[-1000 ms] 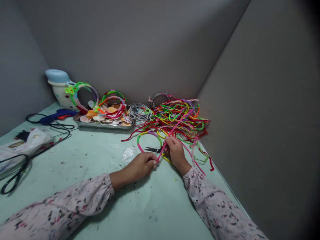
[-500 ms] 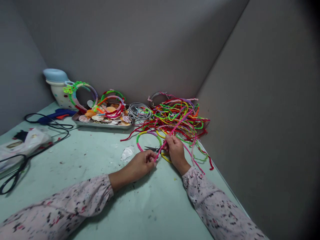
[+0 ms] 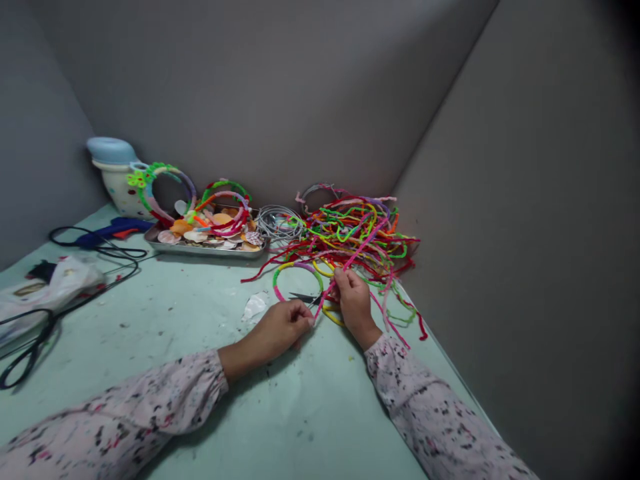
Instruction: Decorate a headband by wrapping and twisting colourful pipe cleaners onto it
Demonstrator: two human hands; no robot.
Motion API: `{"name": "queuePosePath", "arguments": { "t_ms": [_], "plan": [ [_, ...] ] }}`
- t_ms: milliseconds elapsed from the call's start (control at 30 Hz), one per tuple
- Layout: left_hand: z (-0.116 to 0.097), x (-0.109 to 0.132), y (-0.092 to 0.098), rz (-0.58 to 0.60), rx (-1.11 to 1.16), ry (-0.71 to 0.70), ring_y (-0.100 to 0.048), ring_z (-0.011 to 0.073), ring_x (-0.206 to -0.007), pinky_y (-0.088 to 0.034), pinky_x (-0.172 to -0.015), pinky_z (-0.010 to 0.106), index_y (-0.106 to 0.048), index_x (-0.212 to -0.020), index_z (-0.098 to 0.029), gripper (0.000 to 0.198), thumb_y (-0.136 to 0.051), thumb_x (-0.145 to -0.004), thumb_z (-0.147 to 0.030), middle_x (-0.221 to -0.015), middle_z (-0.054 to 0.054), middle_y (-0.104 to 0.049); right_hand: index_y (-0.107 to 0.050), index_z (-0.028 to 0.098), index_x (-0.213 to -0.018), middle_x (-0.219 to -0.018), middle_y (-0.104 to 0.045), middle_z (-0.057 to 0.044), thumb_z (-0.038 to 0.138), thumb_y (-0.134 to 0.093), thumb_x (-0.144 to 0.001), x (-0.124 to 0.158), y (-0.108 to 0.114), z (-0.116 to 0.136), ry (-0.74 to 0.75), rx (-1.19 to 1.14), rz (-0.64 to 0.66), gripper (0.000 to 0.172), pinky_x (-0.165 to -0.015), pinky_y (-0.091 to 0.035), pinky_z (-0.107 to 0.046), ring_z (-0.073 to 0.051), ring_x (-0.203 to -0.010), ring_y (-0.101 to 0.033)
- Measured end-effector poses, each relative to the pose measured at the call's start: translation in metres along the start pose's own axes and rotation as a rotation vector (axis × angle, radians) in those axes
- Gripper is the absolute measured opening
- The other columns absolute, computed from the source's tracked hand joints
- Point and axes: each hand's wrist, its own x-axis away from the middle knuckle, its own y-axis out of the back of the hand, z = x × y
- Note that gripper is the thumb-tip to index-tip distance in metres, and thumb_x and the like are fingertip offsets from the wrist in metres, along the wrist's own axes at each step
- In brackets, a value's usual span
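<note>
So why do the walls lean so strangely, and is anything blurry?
In the head view, the grey walls lean sharply, seemingly from a wide lens; the right edge darkens; the left sleeve is blurred; soft light leaves only faint shadows.

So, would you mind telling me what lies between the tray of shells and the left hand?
In the head view, a crumpled white scrap lies between the tray and the left hand.

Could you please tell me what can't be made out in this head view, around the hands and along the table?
In the head view:
The pink pipe cleaner: the right hand and left hand hide how it is held.
The small scissors: partly hidden by the right hand.
The metal tray: shells and headbands hide its floor.
The white plastic bag: cut off by the left edge.
</note>
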Motion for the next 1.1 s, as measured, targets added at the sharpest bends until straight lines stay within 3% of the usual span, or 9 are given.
{"name": "queuePosePath", "arguments": {
  "t_ms": [233,400,1100],
  "plan": [
    [-0.004,0.002,-0.003,0.006,-0.06,0.045,-0.05,0.0098,-0.046,-0.034,-0.044,0.02,-0.057,-0.077,-0.016,0.026,-0.066,-0.072,-0.04,-0.057,-0.004,-0.054,-0.054,0.02,-0.066,-0.052,-0.048,0.005,0.051,-0.054,-0.088,0.001,0.0,0.002,-0.011,-0.015,0.009,0.038,-0.049,-0.037,-0.023,-0.01,-0.048,-0.043],
    [-0.006,0.004,-0.002,0.008,-0.134,0.022,-0.051,0.0104,-0.047,-0.034,-0.046,0.021,-0.056,-0.076,-0.016,0.018,-0.059,-0.077,-0.034,-0.055,-0.003,-0.055,-0.054,0.02,-0.067,-0.052,-0.048,0.005,0.052,-0.054,-0.087,0.001,-0.001,0.002,-0.017,-0.016,0.015,0.038,-0.048,-0.037,-0.023,-0.011,-0.048,-0.043],
    [-0.011,0.008,-0.003,-0.038,-0.189,0.011,-0.053,0.0122,-0.047,-0.035,-0.048,0.023,-0.057,-0.076,-0.017,0.019,-0.053,-0.081,-0.034,-0.055,-0.003,-0.055,-0.053,0.02,-0.067,-0.052,-0.047,0.006,0.053,-0.054,-0.087,-0.001,0.0,0.002,-0.031,-0.007,0.003,0.039,-0.047,-0.036,-0.023,-0.011,-0.047,-0.042]
  ]
}}
